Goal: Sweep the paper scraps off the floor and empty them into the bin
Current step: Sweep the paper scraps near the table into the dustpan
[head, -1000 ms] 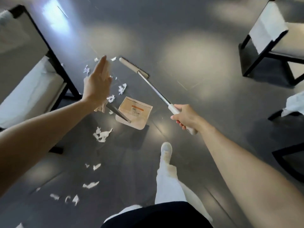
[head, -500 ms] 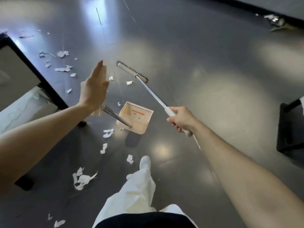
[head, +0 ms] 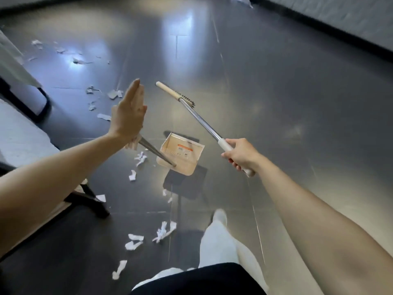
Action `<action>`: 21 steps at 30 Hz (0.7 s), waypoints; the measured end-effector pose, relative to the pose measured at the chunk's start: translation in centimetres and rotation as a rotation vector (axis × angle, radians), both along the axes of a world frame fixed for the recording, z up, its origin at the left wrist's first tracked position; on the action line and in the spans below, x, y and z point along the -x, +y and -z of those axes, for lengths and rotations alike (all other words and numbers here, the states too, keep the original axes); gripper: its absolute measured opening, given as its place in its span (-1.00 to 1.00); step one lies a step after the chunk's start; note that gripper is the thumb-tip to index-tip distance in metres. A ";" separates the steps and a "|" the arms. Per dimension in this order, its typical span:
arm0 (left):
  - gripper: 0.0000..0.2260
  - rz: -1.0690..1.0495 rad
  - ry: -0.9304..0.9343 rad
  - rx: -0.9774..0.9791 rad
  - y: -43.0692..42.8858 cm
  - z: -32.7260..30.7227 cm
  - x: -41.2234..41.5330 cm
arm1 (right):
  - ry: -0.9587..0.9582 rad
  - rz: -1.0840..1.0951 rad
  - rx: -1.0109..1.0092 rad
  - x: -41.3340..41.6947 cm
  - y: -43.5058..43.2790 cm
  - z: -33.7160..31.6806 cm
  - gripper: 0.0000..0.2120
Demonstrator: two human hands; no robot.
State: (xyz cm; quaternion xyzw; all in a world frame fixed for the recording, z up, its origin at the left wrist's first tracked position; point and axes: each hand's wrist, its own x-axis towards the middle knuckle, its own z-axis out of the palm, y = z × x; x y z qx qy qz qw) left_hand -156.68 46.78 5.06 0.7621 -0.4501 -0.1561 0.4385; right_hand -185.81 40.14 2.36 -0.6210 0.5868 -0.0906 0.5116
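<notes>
A black-framed seat (head: 93, 202) crowds the floor's (head: 276, 103) left edge, its foot among the scraps (head: 164, 231); since half a second ago you've stepped forward, both hands posed as before; your right hand (head: 241, 156) grips the one broom (head: 200, 122), head raised; your left hand (head: 127, 116), fingers straight, carries the one dustpan (head: 180, 155) off the floor, though I cannot tell how it holds; some fifteen scraps lie left and near.

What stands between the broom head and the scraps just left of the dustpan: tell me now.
Only the metal shaft of the dustpan, which crosses the view between the broom head and those scraps. The pan hangs above the floor; nothing else lies between.
</notes>
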 end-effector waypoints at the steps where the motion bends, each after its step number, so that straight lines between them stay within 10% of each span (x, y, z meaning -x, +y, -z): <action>1: -0.46 -0.015 -0.009 0.012 -2.9 0.3 -1.2 | -0.009 -0.021 -0.003 -1.5 -3.8 0.3 -0.59; 21: -0.44 -0.618 0.104 0.106 -52.0 1.6 -43.1 | 0.021 -0.479 0.039 -51.4 -65.8 3.2 -0.67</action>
